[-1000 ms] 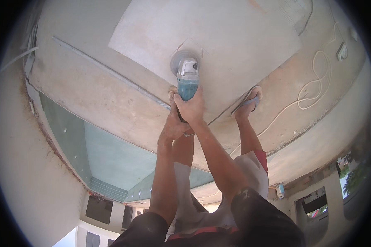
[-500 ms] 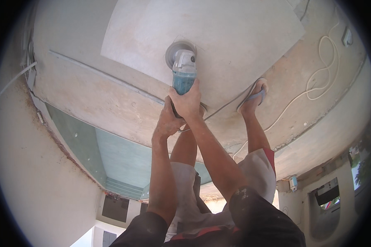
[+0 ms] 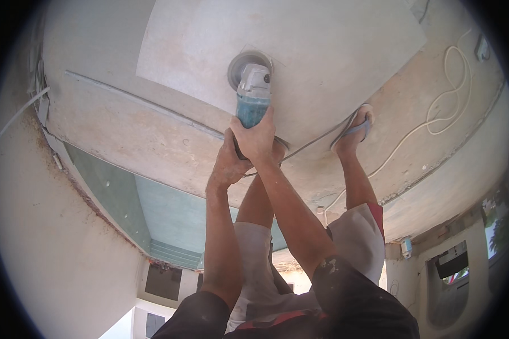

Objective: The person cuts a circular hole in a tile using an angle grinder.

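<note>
My right hand (image 3: 257, 138) is closed on the teal body of an angle grinder (image 3: 253, 104). My left hand (image 3: 230, 164) grips its rear handle lower down, partly hidden behind my right wrist. The grinder's disc (image 3: 238, 66) is on a large pale sheet or slab (image 3: 333, 39) lying on the floor, within faint lines drawn on its surface; whether the disc is cutting into it cannot be made out. A dark cord runs from the grinder's rear toward the right.
My right sandalled foot (image 3: 352, 129) stands beside the sheet; my left is behind my hands. A long strip (image 3: 124, 97) lies left on the floor (image 3: 96, 124). A white cable (image 3: 447, 121) loops at right. Below the floor's edge is a teal recessed basin with steps (image 3: 169, 203).
The view has rotated slightly. The grinder and both hands sit a little higher and further left in the picture than a second ago, with both hands keeping their grip.
</note>
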The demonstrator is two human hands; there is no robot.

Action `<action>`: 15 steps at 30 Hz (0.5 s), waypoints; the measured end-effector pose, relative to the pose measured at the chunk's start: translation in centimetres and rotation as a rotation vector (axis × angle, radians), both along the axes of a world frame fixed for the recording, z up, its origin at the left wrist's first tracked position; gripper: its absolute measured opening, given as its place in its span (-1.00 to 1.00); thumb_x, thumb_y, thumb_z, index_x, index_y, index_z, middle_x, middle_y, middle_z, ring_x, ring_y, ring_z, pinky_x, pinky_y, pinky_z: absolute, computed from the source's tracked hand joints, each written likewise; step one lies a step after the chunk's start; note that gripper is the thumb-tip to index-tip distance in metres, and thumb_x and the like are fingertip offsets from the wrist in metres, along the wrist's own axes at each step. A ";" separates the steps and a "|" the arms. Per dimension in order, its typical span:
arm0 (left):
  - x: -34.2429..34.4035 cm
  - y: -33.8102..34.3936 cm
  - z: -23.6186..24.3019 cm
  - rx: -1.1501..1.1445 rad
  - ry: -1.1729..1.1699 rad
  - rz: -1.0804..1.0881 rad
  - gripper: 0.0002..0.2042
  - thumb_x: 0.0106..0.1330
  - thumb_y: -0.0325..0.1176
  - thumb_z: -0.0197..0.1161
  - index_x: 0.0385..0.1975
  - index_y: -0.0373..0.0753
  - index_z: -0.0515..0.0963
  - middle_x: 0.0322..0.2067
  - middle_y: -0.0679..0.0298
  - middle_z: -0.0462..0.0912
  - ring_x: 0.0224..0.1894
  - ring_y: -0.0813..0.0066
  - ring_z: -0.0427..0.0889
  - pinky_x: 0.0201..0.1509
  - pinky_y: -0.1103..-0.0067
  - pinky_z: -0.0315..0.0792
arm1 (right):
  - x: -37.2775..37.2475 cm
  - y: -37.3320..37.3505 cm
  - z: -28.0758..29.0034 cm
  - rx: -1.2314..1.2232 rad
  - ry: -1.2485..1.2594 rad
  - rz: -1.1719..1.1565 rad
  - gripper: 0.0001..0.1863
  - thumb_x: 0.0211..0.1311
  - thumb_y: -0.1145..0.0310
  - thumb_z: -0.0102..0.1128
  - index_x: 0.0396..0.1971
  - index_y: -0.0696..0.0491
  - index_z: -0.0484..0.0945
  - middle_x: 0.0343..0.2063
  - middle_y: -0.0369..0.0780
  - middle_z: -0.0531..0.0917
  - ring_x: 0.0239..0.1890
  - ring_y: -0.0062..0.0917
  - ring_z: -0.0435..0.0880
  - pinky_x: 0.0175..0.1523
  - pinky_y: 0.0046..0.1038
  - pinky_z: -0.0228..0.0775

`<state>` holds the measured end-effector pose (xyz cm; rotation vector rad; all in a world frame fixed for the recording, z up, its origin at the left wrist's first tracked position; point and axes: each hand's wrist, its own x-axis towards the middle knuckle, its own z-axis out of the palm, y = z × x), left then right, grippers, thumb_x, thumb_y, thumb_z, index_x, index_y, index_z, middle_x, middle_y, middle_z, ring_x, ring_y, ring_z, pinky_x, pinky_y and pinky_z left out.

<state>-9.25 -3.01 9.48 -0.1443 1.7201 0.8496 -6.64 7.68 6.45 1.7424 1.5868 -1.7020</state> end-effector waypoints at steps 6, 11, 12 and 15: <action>-0.5 -0.1 -0.1 -0.002 -0.013 -0.020 0.04 -0.05 -0.42 0.62 0.46 -0.31 0.08 0.23 0.07 0.47 0.27 0.28 0.47 0.33 0.39 0.41 | 0.0 -0.9 -0.8 0.056 0.022 -0.040 -0.23 0.00 0.15 0.49 0.06 0.29 0.27 -0.21 0.22 0.66 -0.13 0.16 0.71 0.01 -0.01 0.54; -0.8 -0.2 -0.5 -0.021 0.011 -0.075 0.02 -0.02 -0.41 0.61 0.46 -0.31 0.08 0.24 0.05 0.47 0.29 0.27 0.46 0.34 0.39 0.40 | -0.1 -1.1 -0.9 0.063 0.028 -0.061 -0.23 -0.01 0.15 0.50 0.06 0.29 0.28 -0.22 0.20 0.66 -0.13 0.15 0.71 0.01 -0.01 0.54; -0.8 -0.2 -0.5 -0.020 0.008 -0.070 0.02 -0.01 -0.41 0.61 0.46 -0.31 0.08 0.24 0.05 0.47 0.29 0.27 0.46 0.35 0.39 0.40 | -0.1 -1.1 -1.0 0.072 0.028 -0.059 -0.23 -0.01 0.15 0.51 0.05 0.28 0.28 -0.22 0.20 0.66 -0.14 0.15 0.71 0.01 -0.01 0.54; -0.8 -0.2 -0.7 -0.012 -0.007 -0.053 -0.01 0.01 -0.42 0.60 0.45 -0.31 0.09 0.25 0.04 0.47 0.29 0.27 0.46 0.35 0.38 0.40 | -0.1 -1.3 -1.1 0.094 0.019 -0.054 -0.23 -0.02 0.14 0.51 0.04 0.28 0.28 -0.24 0.19 0.67 -0.15 0.15 0.71 0.00 0.00 0.54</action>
